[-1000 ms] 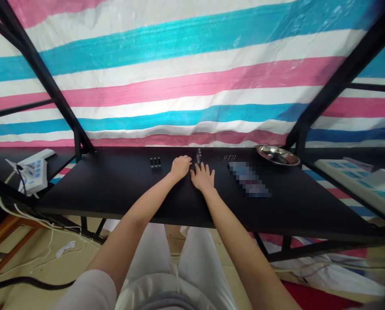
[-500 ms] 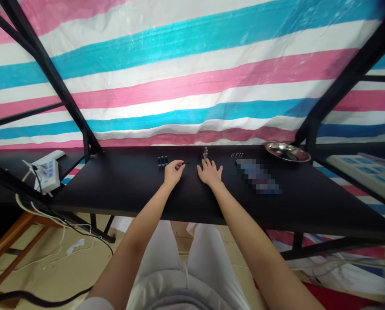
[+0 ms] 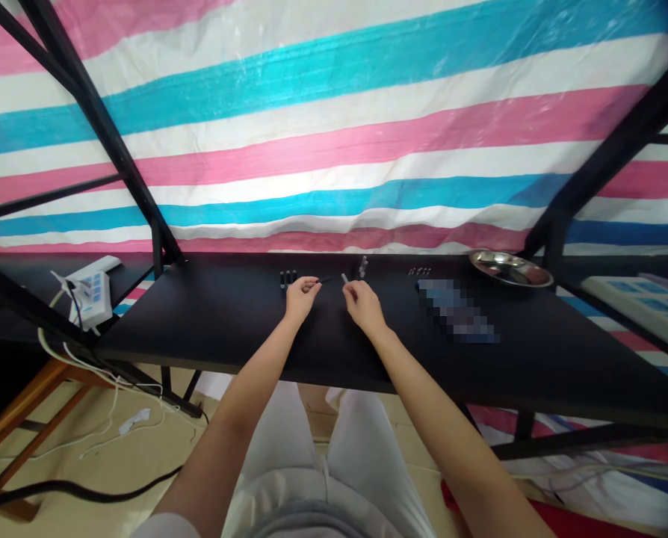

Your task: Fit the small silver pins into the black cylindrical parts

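My left hand (image 3: pixel 300 293) hovers over the black table (image 3: pixel 216 321) with its fingers pinched on a thin dark stick-like piece (image 3: pixel 323 280) that points right. My right hand (image 3: pixel 361 302) is closed beside it and holds a small pale piece (image 3: pixel 344 278) at its fingertips. The two hands are a short gap apart. Just behind them stand a few small clear pieces (image 3: pixel 362 266). A row of small black caps (image 3: pixel 288 278) stands to the left of my left hand.
A row of tiny dark parts (image 3: pixel 418 271) and a blurred flat item (image 3: pixel 458 314) lie right of my hands. A metal dish (image 3: pixel 510 269) sits at the far right corner. A white power strip (image 3: pixel 90 288) with cables is at the left. Black frame bars rise on both sides.
Both hands lay on the table a second ago. Each has since closed on a small piece and lifted it slightly. The camera has shifted a little to the left.
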The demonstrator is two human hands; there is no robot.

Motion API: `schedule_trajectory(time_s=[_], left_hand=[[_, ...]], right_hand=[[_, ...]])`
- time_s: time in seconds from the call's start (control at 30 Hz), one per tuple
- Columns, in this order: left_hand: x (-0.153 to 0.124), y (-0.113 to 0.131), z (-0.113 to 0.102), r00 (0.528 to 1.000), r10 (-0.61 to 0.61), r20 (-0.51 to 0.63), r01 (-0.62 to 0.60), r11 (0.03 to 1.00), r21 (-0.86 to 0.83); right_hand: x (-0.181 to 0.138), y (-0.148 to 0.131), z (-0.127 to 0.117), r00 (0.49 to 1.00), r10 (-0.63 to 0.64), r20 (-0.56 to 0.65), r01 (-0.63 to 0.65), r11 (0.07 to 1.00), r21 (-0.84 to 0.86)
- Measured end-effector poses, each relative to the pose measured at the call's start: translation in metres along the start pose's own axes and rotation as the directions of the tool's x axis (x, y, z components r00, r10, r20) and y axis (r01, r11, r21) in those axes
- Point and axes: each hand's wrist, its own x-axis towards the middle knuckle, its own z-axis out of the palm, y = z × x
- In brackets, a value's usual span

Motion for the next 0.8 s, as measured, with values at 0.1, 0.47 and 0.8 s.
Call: schedule_trajectory(time_s=[0.1,0.47,0.8], left_hand=[[0.000,-0.003,0.001,1.000,0.007,0.026,-0.006,0.999,-0.040],[0.000,0.000,0.003,0.999,-0.019,0.046,0.027,0.985,-0.173],[-0.004,0.011,-0.001,0.983,-0.050,0.174,0.097,0.958,-0.269]], right_hand=[[0.001,-0.001,-0.003,0.991,0.072,-0.109,-0.056,0.988,0.146],[0.003,-0.001,-0.005,0.976,0.147,-0.160,-0.071,0.912,0.403],[0.009,0.013,0.001,0.977,0.185,-0.108,-0.081,0.784,0.615]])
